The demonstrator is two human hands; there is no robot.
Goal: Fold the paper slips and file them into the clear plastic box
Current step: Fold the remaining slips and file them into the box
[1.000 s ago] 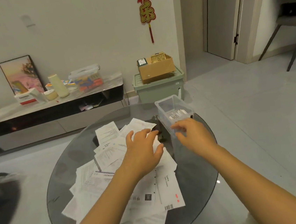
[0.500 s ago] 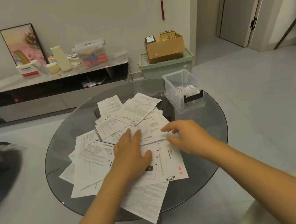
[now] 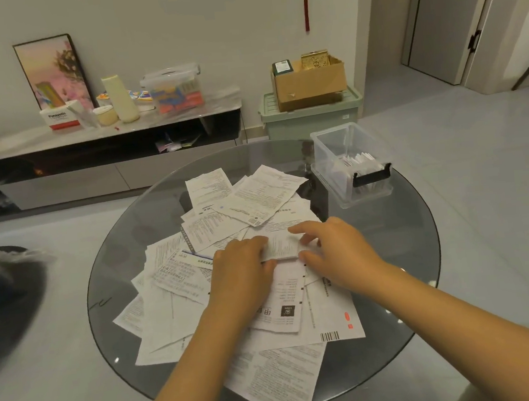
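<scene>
A: What changed?
B: Both hands came back from the clear plastic box (image 3: 350, 162) at the table's (image 3: 401, 244) far right; left hand (image 3: 242, 264) and right hand (image 3: 335, 251) fingers now pinch one slip (image 3: 281, 247) atop the paper pile (image 3: 179, 274)
A: So?
B: Probably the next fold starting

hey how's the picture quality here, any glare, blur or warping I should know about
Head view: dim, warm indoor light; small glare spots on the glass table; wide-angle bending bows the door frame at right. The left hand, right hand and paper slip between them look slightly soft; print is unreadable. The clear plastic box is sharp enough.
</scene>
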